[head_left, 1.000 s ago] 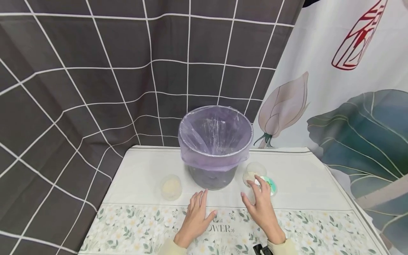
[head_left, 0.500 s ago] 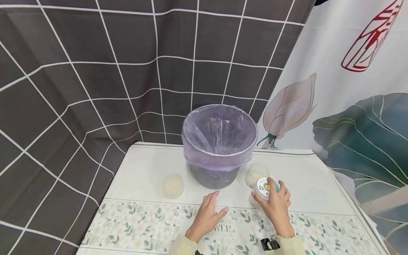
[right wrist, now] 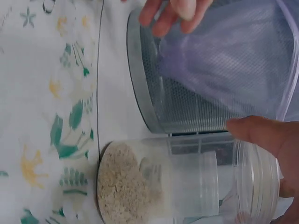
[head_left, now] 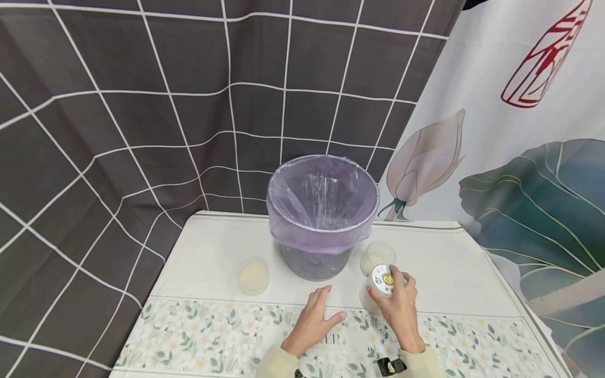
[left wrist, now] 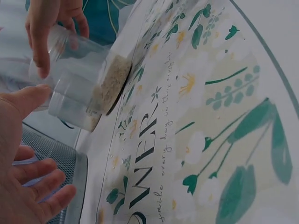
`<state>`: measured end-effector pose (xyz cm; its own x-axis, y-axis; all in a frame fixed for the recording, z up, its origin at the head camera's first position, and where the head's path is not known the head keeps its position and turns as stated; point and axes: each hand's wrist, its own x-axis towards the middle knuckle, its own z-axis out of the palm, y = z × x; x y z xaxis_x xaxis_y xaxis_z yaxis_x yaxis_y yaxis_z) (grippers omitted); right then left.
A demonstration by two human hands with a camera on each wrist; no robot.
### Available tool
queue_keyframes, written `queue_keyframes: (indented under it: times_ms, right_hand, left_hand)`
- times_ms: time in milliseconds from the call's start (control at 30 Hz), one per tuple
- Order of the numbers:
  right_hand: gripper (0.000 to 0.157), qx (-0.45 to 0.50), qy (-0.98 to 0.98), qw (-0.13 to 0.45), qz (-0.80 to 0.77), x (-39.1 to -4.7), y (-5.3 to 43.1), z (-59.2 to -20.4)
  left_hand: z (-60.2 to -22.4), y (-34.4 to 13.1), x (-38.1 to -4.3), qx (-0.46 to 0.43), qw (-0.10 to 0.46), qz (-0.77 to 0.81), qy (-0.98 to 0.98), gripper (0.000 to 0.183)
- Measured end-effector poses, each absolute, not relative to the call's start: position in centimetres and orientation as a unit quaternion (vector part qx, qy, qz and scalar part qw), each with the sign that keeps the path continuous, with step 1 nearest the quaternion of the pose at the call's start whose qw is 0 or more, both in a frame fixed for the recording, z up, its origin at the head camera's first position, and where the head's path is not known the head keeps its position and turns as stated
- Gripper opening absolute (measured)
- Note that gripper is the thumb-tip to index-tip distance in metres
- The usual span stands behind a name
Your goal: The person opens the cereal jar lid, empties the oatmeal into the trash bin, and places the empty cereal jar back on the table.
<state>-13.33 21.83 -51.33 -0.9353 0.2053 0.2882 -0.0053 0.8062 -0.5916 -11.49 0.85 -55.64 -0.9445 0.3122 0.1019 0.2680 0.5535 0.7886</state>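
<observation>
Nearest are two cream sleeves [head_left: 278,362], and under them a white cloth with flowers and green leaves [head_left: 203,336] covers the table. The left hand [head_left: 314,316] has nothing in it; its fingers are spread and its thumb sticks out toward the other hand. The right hand [head_left: 399,304] holds a clear jar [right wrist: 154,182] by the top, with fingers and thumb around its lid [head_left: 382,279]. The lid is white with a little yellow picture. This jar stands upright on the cloth below the right hand, and crumbly tan stuff sits in its bottom. Just past the right hand is a second jar [head_left: 378,257], with pale stuff inside. A third jar [head_left: 253,275] sits out to the left of the left hand, with pale stuff too. Ahead, between the hands, stands a mesh bin [head_left: 313,265] with a purple bag [head_left: 316,240] over its rim. Farthest away, behind everything, hang a dark curtain with white squares [head_left: 189,63] and, ahead to the right, a white curtain with a pink bud [head_left: 418,157].
</observation>
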Motion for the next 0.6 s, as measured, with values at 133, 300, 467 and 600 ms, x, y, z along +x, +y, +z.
queue_keyframes:
  times_ms: [133, 300, 467, 600]
  right_hand:
    - [0.079, -0.049, -0.926, 0.165, 0.335, -13.0, 21.1, -50.9]
    - [0.081, -0.057, -0.918, 0.152, 0.362, -12.4, 20.0, -50.0]
    - [0.082, -0.047, -0.909, 0.139, 0.390, -11.9, 18.5, -49.2]
    - [0.084, -0.039, -0.898, 0.122, 0.421, -11.6, 17.1, -49.0]
  left_hand:
    - [-55.7, 1.1, -11.6, 0.173, -0.012, 0.433, 0.885, 0.070]
    - [-55.6, 1.2, -11.7, 0.186, -0.058, 0.411, 0.890, 0.079]
    - [-54.9, 0.9, -11.9, 0.191, -0.061, 0.414, 0.888, 0.092]
    - [-54.4, 0.3, -12.0, 0.199, -0.072, 0.397, 0.893, 0.101]
